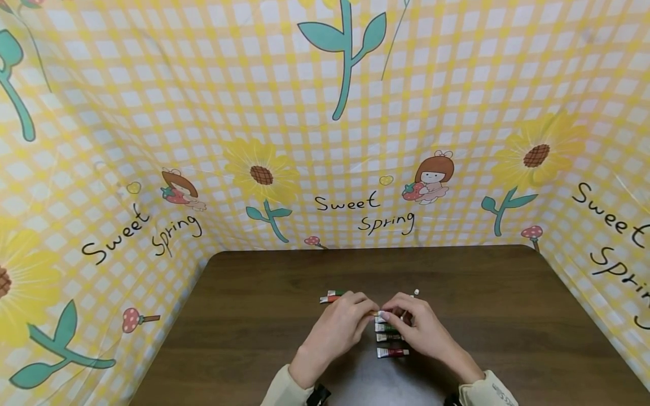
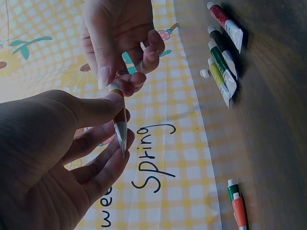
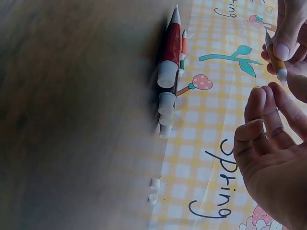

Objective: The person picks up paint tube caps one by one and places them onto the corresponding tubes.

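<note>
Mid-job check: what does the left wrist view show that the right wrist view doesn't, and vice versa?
Only the left wrist view clearly shows the bodies of the row's green tube and yellow tube. Only the right wrist view shows two loose white caps; the left shows one. Both show the left hand pinching an ochre tube, the right hand near its capped end, the red tube, the black tube, and the orange tube beside another green tube.

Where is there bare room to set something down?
The table looks bare left of the orange tube, out to the cloth, and right of the right hand. It's crowded between the left hand and right hand, around the row of tubes; white caps lie loose farther back.
</note>
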The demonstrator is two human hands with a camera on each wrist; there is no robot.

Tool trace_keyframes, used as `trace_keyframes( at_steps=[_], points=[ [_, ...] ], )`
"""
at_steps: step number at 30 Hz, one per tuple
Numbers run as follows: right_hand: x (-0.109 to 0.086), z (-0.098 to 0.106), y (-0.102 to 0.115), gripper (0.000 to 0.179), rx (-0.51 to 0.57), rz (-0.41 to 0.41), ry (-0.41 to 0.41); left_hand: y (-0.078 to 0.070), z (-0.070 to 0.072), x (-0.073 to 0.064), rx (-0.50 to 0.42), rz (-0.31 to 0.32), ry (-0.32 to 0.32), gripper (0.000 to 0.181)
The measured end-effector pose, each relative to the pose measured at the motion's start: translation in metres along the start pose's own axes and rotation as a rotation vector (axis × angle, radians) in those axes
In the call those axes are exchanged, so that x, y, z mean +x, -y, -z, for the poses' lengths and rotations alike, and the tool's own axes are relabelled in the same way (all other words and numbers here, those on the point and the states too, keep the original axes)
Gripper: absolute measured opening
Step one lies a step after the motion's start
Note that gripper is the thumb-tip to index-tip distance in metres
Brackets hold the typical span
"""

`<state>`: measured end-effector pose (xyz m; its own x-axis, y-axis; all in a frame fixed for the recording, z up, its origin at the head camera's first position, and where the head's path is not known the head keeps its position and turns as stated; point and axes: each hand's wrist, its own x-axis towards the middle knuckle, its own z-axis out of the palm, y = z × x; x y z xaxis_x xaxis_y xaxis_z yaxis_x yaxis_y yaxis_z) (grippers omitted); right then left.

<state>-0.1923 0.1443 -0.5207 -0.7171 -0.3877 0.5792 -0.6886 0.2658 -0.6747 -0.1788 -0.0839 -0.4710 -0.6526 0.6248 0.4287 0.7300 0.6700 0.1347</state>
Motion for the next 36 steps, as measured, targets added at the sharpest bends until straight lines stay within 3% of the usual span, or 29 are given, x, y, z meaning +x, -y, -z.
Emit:
trace_keyframes(
  at_steps=[6,14,32,36],
  points=[
    [0.0006,0.0003,0.0004,0.029,0.013,0.052,-0.02,0.0008,0.0005,-0.0002,-0.002,0.009,0.003,0.01],
    [0.0014,-0.0012,0.0008,0.032,0.021,0.1,-0.026,0.0013,0.0008,-0.001,-0.006,0.011,0.002,0.01],
    [0.0009,-0.0014,-0.0007,0.029,0.015,0.089,-0.025,0.0006,-0.0002,-0.0005,-0.012,0.003,-0.01,0.01],
    [0.0005,-0.0014,-0.0009,0.028,0.003,0.056,-0.022,0.0006,-0.0005,-0.0007,-0.007,0.003,-0.009,0.01]
  ],
)
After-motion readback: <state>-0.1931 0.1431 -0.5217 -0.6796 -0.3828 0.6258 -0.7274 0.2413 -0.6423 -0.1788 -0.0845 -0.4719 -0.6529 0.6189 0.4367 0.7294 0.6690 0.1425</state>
